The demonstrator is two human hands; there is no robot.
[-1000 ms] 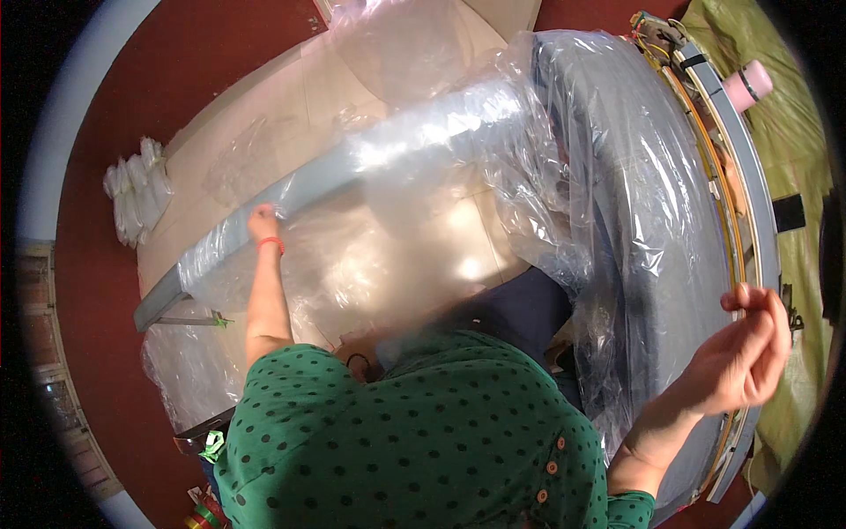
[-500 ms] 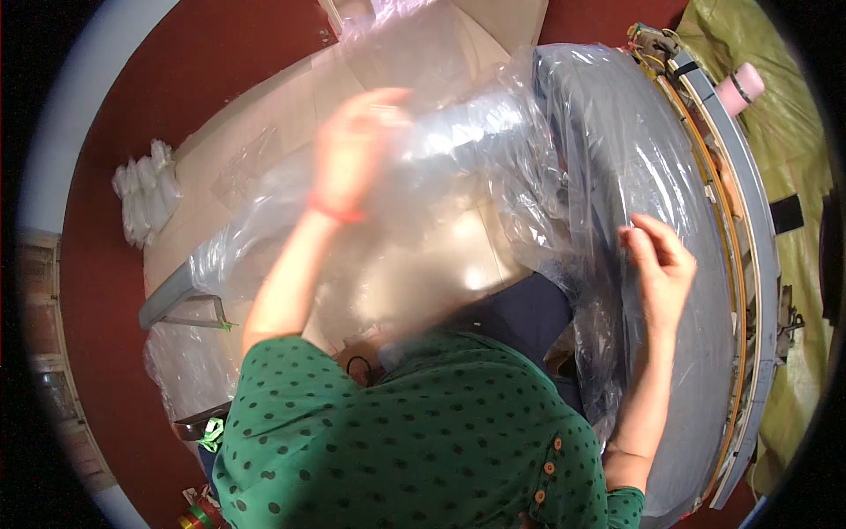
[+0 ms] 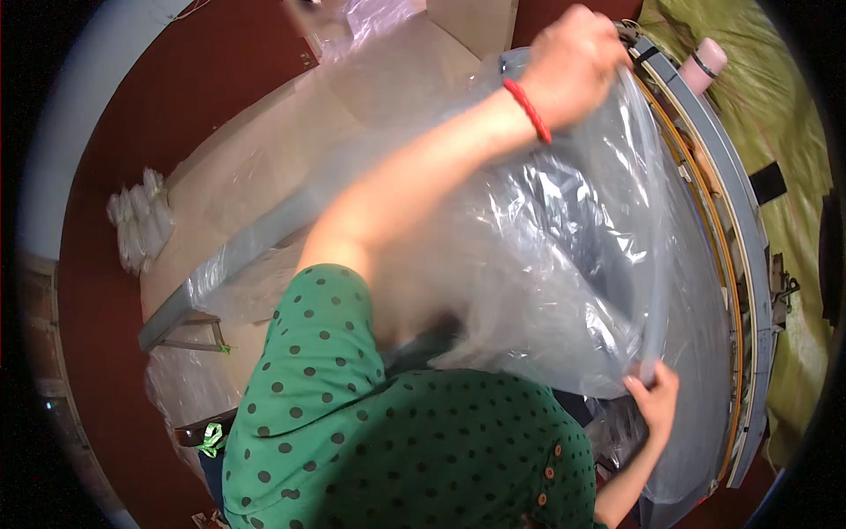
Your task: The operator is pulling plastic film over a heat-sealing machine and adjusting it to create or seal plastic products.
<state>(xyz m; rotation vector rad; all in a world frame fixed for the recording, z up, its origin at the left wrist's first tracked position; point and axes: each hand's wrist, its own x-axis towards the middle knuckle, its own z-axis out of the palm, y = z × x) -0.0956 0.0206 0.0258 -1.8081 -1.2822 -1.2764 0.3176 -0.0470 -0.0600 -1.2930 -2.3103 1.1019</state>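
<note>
Pale wooden workbench (image 3: 264, 176) on dark red floor (image 3: 106, 132), crinkled clear plastic bag (image 3: 546, 256) over long grey panel (image 3: 696, 291) along the bench's right edge, left hand (image 3: 573, 62) clenched on its top, right hand (image 3: 654, 397) pinching its lower hem.

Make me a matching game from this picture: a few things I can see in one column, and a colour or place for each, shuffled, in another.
Things:
1. wrist band
2. sleeve
3. bottle
4. plastic sheet

Descriptions:
A. green with dark dots
B. clear, gripped by the left hand at the top and the right hand at the bottom
C. red
D. pink, at the upper right

Pairs: 1-C, 2-A, 3-D, 4-B
</note>
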